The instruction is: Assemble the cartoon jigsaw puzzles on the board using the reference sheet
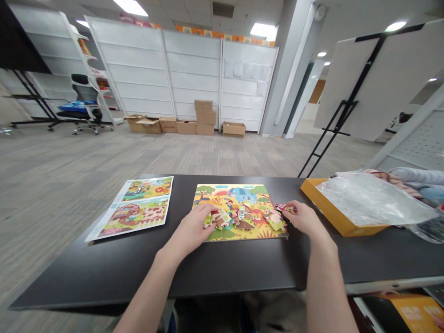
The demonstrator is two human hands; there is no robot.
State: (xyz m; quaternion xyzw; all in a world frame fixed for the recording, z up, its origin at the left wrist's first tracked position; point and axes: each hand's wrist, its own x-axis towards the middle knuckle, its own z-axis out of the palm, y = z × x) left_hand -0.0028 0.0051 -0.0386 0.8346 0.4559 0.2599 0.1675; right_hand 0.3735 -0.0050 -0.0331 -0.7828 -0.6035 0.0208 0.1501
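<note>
A colourful puzzle board (239,192) with animals and trees lies on the black table. Loose puzzle pieces (244,219) are heaped across its lower middle. My left hand (197,225) rests at the board's left side, fingers curved against pieces at the left end of the heap. Just off the board's right edge, my right hand (303,217) pinches one or more small puzzle pieces (290,210) in red, yellow and purple. A printed picture sheet (145,210) with a farm scene lies to the left.
On the right of the black table (243,273) stands a yellow box (336,215) with clear plastic film (374,196) over it. Wrapped fabric items lie behind it. Cardboard boxes (204,118) and white shelves (192,69) stand across the floor.
</note>
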